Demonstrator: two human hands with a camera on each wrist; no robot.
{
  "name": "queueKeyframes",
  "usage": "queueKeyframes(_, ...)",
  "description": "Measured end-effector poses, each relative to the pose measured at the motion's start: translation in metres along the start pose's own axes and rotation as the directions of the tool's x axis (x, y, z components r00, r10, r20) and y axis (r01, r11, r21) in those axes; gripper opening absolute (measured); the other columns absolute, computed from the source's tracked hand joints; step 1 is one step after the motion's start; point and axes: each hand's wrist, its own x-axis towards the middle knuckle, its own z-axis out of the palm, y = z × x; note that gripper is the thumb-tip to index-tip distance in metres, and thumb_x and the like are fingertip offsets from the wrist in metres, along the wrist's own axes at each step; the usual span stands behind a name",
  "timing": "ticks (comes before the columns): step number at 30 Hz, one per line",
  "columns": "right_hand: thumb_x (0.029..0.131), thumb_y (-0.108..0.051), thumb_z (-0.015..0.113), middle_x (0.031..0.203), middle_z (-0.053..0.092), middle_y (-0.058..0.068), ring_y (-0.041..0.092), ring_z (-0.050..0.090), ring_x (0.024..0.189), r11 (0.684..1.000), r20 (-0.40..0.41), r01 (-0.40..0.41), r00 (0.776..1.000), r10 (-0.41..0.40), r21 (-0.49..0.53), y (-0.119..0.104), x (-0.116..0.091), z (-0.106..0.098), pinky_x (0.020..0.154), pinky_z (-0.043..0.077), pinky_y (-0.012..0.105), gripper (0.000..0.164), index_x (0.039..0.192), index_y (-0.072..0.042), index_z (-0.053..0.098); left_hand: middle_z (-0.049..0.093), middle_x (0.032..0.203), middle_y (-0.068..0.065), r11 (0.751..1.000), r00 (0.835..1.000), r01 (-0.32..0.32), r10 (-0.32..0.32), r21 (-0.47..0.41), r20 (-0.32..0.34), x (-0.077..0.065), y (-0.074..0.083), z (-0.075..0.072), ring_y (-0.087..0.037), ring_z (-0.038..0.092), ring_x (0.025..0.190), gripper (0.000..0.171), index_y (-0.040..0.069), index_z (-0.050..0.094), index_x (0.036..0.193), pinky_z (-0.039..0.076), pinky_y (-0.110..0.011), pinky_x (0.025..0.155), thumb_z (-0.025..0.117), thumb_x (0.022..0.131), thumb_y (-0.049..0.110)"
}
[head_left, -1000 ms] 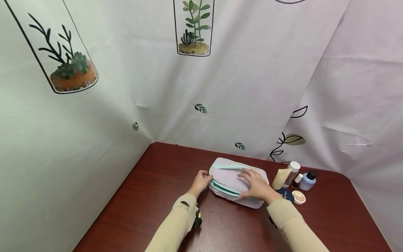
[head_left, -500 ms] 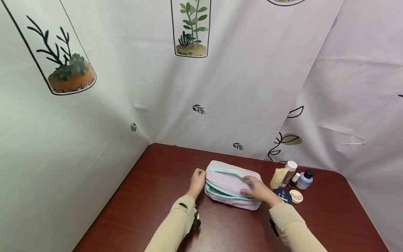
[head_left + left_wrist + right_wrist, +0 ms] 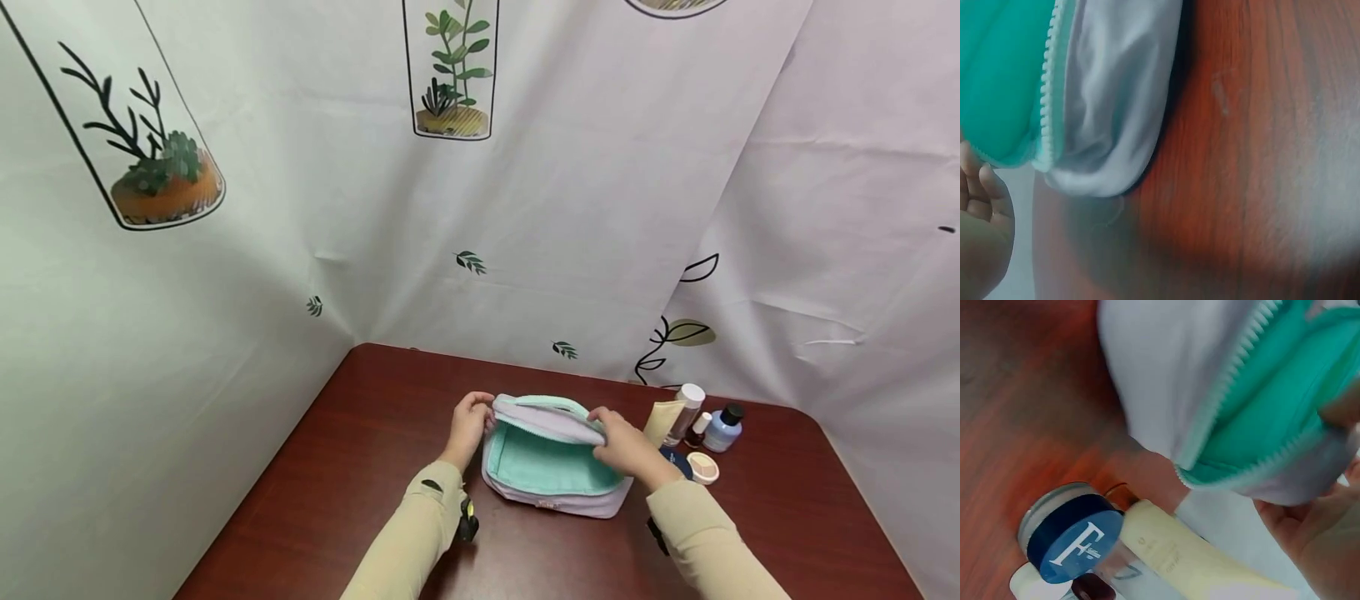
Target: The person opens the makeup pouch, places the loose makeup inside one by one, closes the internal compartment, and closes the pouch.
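The lavender zippered pouch [image 3: 557,465] rests base-down on the reddish-brown table [image 3: 337,475], its zipper [image 3: 1047,100] undone, its lid [image 3: 549,422], fitted with a mint-green strap handle [image 3: 551,401], raised at the front edge, and its mint-green lining [image 3: 1000,75] exposed.

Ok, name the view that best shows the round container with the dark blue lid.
The right wrist view: the container appears large there, with its white F legible. The head view shows it small, partly hidden by the right arm; the left wrist view misses it.
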Motion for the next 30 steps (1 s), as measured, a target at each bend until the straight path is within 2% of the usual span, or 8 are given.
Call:
queueKeyframes(2, 0.074, 0.002, 0.06, 0.106, 0.051, 0.016, 0.026, 0.051, 0.084, 1.0, -0.067, 0.012, 0.998, -0.01, 0.029, 0.001, 0.002, -0.006, 0.073, 0.043, 0.043, 0.032, 0.105, -0.003, 0.052, 0.051, 0.065, -0.008, 0.993, 0.998, -0.066, 0.067, 0.098, 0.0, 0.0, 0.002, -0.001, -0.017, 0.047, 0.058, 0.02, -0.007, 0.058, 0.097, 0.037, -0.023, 0.051, 0.044, 0.083, -0.008)
queueKeyframes(5, 0.079, 0.003, 0.055, 0.101, 0.049, 0.014, 0.026, 0.052, 0.083, 0.998, -0.198, 0.054, 0.979, -0.048, 0.021, 0.002, 0.007, -0.01, 0.073, 0.044, 0.042, 0.022, 0.1, -0.004, 0.053, 0.052, 0.076, -0.008, 0.954, 0.985, -0.165, 0.172, 0.251, -0.004, 0.001, 0.004, -0.002, -0.019, 0.048, 0.071, 0.014, -0.002, 0.062, 0.091, 0.04, -0.025, 0.061, 0.051, 0.082, -0.005)
queueKeyframes(8, 0.084, 0.003, 0.054, 0.101, 0.052, 0.015, 0.03, 0.054, 0.09, 0.998, -0.29, 0.056, 0.955, -0.058, -0.014, 0.001, 0.012, -0.009, 0.077, 0.044, 0.045, 0.019, 0.102, -0.004, 0.054, 0.052, 0.09, -0.006, 0.921, 0.977, -0.202, 0.213, 0.333, 0.003, 0.001, 0.008, -0.002, -0.02, 0.048, 0.086, 0.01, 0.002, 0.061, 0.092, 0.042, -0.031, 0.074, 0.055, 0.084, 0.0)
queueKeyframes(11, 0.087, 0.002, 0.053, 0.106, 0.054, 0.02, 0.036, 0.051, 0.1, 0.999, -0.32, 0.027, 0.947, -0.032, -0.021, -0.002, 0.015, -0.009, 0.082, 0.042, 0.049, 0.021, 0.108, -0.001, 0.053, 0.055, 0.102, -0.009, 0.926, 0.979, -0.2, 0.201, 0.32, 0.031, 0.001, 0.01, 0.0, -0.024, 0.05, 0.097, 0.012, 0.004, 0.058, 0.099, 0.044, -0.038, 0.081, 0.055, 0.088, 0.005)
queueKeyframes(16, 0.091, 0.0, 0.051, 0.109, 0.052, 0.023, 0.037, 0.052, 0.099, 1.0, -0.337, -0.015, 0.941, 0.017, 0.01, -0.001, 0.017, -0.008, 0.079, 0.043, 0.049, 0.024, 0.114, -0.001, 0.049, 0.055, 0.108, -0.012, 0.941, 0.975, -0.22, 0.206, 0.257, 0.081, 0.001, 0.011, 0.004, -0.026, 0.053, 0.099, 0.023, 0.004, 0.051, 0.113, 0.045, -0.039, 0.083, 0.056, 0.091, 0.009)
queueKeyframes(19, 0.092, -0.002, 0.051, 0.11, 0.049, 0.022, 0.036, 0.053, 0.096, 0.999, -0.35, -0.029, 0.936, 0.034, 0.02, -0.002, 0.018, -0.007, 0.076, 0.044, 0.048, 0.025, 0.117, -0.001, 0.048, 0.055, 0.107, -0.009, 0.924, 0.979, -0.202, 0.202, 0.324, 0.034, 0.002, 0.012, 0.008, -0.023, 0.052, 0.096, 0.024, 0.009, 0.053, 0.116, 0.044, -0.038, 0.083, 0.056, 0.093, 0.016)
queueKeyframes(24, 0.092, -0.003, 0.053, 0.108, 0.048, 0.022, 0.037, 0.051, 0.097, 1.0, -0.37, -0.028, 0.929, 0.024, -0.005, -0.004, 0.018, -0.003, 0.078, 0.044, 0.049, 0.023, 0.115, -0.001, 0.05, 0.058, 0.105, -0.007, 0.867, 0.98, -0.108, 0.175, 0.486, -0.095, 0.0, 0.02, 0.016, -0.024, 0.053, 0.092, 0.026, 0.014, 0.058, 0.117, 0.044, -0.042, 0.078, 0.053, 0.095, 0.025)
queueKeyframes(30, 0.092, -0.004, 0.055, 0.11, 0.049, 0.022, 0.038, 0.05, 0.101, 0.999, -0.408, -0.027, 0.913, 0.008, -0.041, -0.004, 0.017, 0.001, 0.08, 0.044, 0.051, 0.023, 0.114, -0.002, 0.052, 0.057, 0.112, -0.011, 0.888, 0.987, -0.084, 0.136, 0.452, -0.082, 0.001, 0.023, 0.022, -0.026, 0.055, 0.099, 0.029, 0.009, 0.056, 0.122, 0.045, -0.043, 0.083, 0.05, 0.096, 0.022)
